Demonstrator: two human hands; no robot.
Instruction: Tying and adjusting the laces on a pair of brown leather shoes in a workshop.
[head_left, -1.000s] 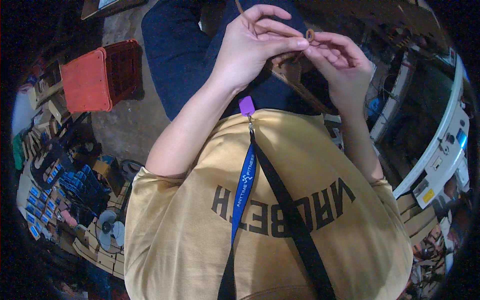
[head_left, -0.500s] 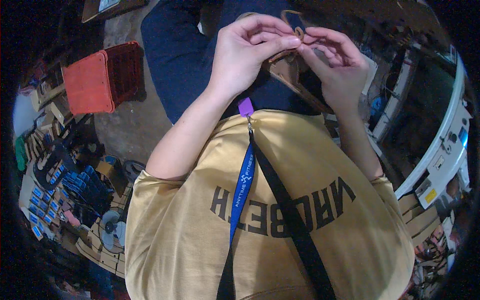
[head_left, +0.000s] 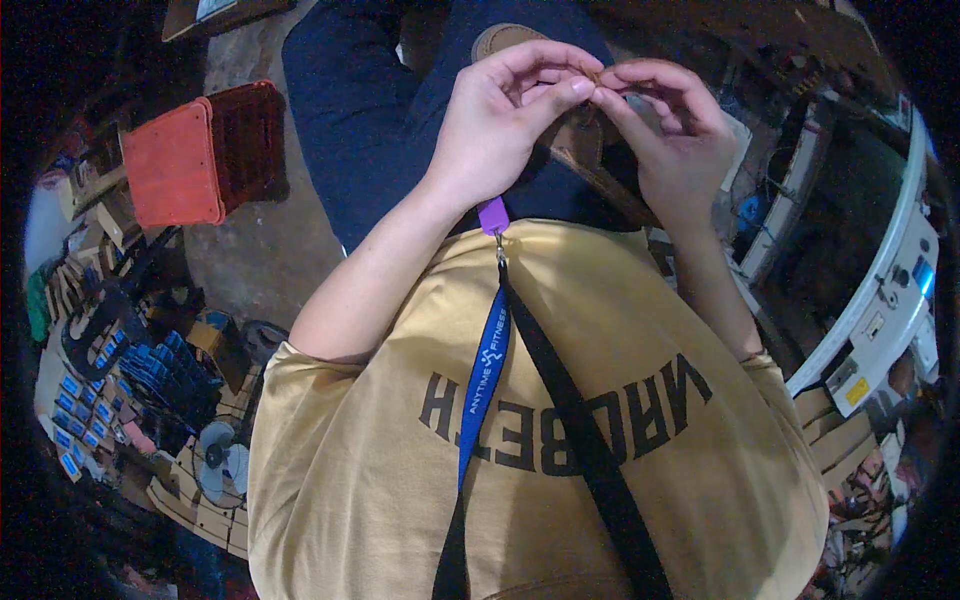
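Near the top of the view, my left hand (head_left: 488,125) and my right hand (head_left: 678,130) meet fingertip to fingertip above my lap. Both pinch a thin brown lace (head_left: 594,76), of which only a small bit shows between thumbs and forefingers. Below and behind the fingers rests a brown leather piece (head_left: 578,145), partly hidden by my hands. A tan rounded end with a stitched-looking edge (head_left: 508,38) shows past my left knuckles, resembling a shoe toe; whether it joins the leather piece I cannot tell.
A red plastic crate (head_left: 172,165) stands on the floor to the left. Further left are stacked boxes and a small fan (head_left: 222,460). A white machine with a curved edge (head_left: 870,320) is on the right. A lanyard with a purple tag (head_left: 493,215) hangs on my chest.
The loop and small coil of lace that stood above my fingertips no longer show. My left hand has turned slightly and shifted, uncovering the tan rounded end. Both hands still pinch together.
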